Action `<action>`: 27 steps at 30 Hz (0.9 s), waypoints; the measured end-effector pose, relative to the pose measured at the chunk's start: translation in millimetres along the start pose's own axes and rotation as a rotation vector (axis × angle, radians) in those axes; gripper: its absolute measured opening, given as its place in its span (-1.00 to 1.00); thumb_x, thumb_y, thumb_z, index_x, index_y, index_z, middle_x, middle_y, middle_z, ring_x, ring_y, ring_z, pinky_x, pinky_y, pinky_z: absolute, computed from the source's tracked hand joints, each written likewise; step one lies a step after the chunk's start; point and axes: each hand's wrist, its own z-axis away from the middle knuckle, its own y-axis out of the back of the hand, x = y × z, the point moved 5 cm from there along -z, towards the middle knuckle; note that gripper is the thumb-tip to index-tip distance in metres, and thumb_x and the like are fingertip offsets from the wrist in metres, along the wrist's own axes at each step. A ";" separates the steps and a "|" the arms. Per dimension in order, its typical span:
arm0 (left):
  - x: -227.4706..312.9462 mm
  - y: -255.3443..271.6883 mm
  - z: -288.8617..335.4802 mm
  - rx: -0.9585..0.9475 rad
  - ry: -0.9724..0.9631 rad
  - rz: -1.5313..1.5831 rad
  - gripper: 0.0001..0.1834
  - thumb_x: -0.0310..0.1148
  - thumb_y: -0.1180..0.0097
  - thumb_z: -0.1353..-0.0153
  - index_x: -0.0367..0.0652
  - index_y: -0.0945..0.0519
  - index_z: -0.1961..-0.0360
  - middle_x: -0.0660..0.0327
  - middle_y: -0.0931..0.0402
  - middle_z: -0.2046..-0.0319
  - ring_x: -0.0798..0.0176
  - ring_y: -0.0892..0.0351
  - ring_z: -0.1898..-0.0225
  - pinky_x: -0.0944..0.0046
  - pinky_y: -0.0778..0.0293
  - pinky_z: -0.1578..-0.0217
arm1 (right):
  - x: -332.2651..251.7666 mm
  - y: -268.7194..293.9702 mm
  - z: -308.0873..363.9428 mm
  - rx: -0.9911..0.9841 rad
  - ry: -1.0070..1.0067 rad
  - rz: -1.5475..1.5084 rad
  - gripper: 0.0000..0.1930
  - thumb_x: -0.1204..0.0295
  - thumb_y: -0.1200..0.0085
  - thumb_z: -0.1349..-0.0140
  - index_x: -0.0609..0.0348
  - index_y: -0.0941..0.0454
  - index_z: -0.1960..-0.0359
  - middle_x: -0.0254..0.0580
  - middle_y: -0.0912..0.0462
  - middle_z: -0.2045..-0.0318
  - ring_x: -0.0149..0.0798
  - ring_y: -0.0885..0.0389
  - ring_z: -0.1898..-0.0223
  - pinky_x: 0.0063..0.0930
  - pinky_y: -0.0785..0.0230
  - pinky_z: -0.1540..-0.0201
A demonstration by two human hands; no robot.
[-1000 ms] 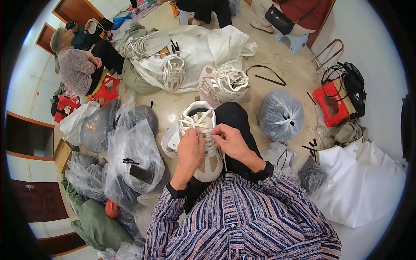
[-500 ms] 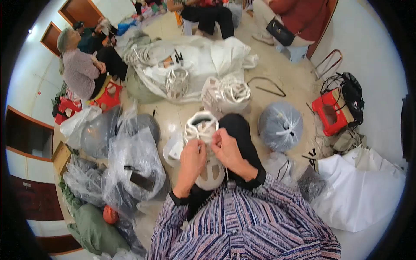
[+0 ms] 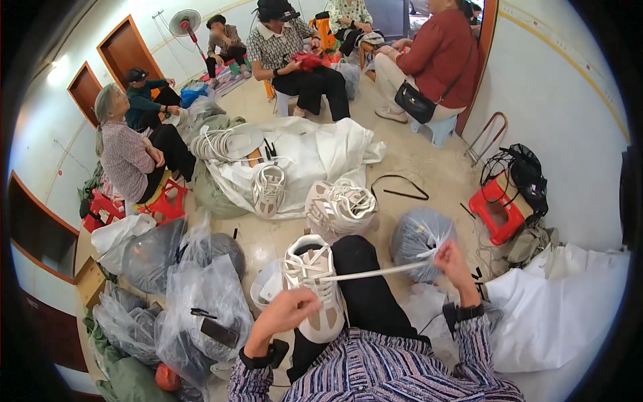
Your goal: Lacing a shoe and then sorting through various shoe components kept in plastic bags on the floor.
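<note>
A beige and white sneaker [image 3: 323, 325] rests on my lap, its toe toward me and criss-crossed laces down its front. My right hand [image 3: 455, 264] is out to the right, pinching the end of a white shoelace [image 3: 378, 273]. That lace runs taut and nearly level from the sneaker. Close by the sneaker's left side is my left hand [image 3: 288, 311], fingers curled together; whatever they may hold is hidden. Beyond my knees sit a second sneaker [image 3: 269, 191] and a bundle of pale sneakers with loose laces [image 3: 341, 206].
A white sheet [image 3: 315, 144] covers floor ahead, with coiled laces [image 3: 218, 144] on it. Filled plastic bags [image 3: 207, 281] crowd the left; a dark phone-like slab [image 3: 219, 331] lies on them. Right are a round bag [image 3: 420, 234] and red stool [image 3: 495, 208]. Several people sit around.
My right hand has swung from the sneaker out to the right, drawing the lace straight. My left hand has come slightly nearer me. The view has tilted up, showing more of the room.
</note>
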 end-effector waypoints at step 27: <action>-0.6 20.8 38.5 0.221 -0.132 0.225 -0.87 -0.35 -0.18 -0.03 -0.19 -0.60 0.49 0.17 -0.50 0.57 0.15 -0.43 0.47 0.24 -0.30 0.38 | -57.6 -169.2 13.4 -0.614 -0.215 0.372 -0.69 0.29 -0.05 -0.13 0.36 -0.44 0.52 -0.16 -0.52 0.73 -0.35 -0.48 0.80 -0.53 -0.25 0.83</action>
